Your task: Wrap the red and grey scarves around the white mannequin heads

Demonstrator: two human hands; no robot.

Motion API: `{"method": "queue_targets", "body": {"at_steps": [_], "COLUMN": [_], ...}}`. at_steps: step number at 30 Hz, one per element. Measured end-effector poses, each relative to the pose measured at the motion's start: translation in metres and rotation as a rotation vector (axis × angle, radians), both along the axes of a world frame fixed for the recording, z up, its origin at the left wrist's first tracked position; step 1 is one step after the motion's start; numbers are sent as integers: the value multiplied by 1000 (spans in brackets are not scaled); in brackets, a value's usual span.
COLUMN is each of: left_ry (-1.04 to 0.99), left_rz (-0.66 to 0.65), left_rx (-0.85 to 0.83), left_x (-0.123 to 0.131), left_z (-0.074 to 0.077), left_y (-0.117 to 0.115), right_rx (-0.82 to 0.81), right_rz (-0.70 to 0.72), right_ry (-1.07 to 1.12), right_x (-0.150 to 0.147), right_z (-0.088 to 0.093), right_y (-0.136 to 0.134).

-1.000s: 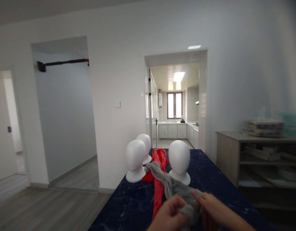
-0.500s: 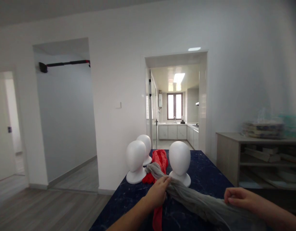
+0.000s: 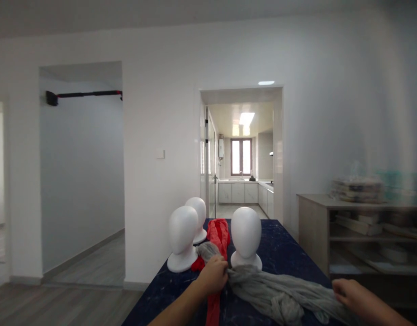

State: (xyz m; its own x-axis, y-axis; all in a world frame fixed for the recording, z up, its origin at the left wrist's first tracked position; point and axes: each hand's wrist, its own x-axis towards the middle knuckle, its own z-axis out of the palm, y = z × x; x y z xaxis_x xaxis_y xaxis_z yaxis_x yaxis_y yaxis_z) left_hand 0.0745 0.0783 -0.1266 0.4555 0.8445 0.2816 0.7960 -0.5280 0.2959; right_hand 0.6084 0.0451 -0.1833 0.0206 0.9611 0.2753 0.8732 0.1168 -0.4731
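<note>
A long grey scarf [image 3: 256,285] stretches sideways low over the table, loosely gathered, with a bunched lump hanging near its middle. My left hand [image 3: 214,273] is closed around it, and a grey end sticks out beyond the fist on the left. Further along at the right, my right hand [image 3: 347,292] pinches the same cloth, its fingertips partly hidden. Beneath the left hand runs a red scarf [image 3: 218,233], laid lengthwise on the table. White foam mannequin heads stand around the cloth: one [image 3: 246,235] behind the grey scarf, one [image 3: 182,235] at the left, another [image 3: 196,215] behind that.
The dark blue marbled table [image 3: 279,244] extends away from me. To its right stands a grey shelf unit [image 3: 312,231] with a wrapped stack [image 3: 356,189] on top. Beyond the table a doorway opens on a kitchen. Grey wood flooring [image 3: 93,303] lies at the left.
My hands have moved further apart, the left one leftward and the right one rightward. A bunched lump now shows in the grey scarf between them. The view has shifted slightly.
</note>
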Motion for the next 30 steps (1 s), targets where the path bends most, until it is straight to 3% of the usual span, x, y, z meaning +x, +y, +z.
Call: {"method": "queue_targets", "body": {"at_steps": [2, 4, 6, 8, 11, 14, 17, 20, 24, 27, 30], "left_ry": [-45, -173, -364, -487, -421, -239, -28, 75, 40, -1, -30], "left_rz": [-3, -32, -93, -168, -272, -306, -212, -166, -134, -96, -76], "left_rx": [-8, -86, -252, -414, -430, -378, -363, -318, -164, -143, -152], "left_x": [-3, -3, 2, 13, 36, 47, 34, 6, -29, -41, -46], "left_z": [11, 26, 42, 55, 64, 65, 68, 78, 98, 115, 133], "left_y": [-9, -23, -41, -61, -89, -101, -99, -92, -82, -74, -68], "right_rx": [-29, 43, 64, 34, -50, -63, -73, -50, -90, -155, -48], "right_rz": [57, 36, 129, 328, 588, 643, 602, 471, 369, 323, 350], "right_ry": [-127, -204, -112, 114, 312, 407, 362, 254, 259, 341, 372], "right_x": [-31, -71, -119, -174, -250, -287, -272, -223, -166, -145, -131], "right_z": [7, 21, 36, 47, 49, 42, 43, 59, 101, 139, 174], "right_y": [-6, -18, -33, -48, -61, -61, -56, -50, -48, -49, -50]}}
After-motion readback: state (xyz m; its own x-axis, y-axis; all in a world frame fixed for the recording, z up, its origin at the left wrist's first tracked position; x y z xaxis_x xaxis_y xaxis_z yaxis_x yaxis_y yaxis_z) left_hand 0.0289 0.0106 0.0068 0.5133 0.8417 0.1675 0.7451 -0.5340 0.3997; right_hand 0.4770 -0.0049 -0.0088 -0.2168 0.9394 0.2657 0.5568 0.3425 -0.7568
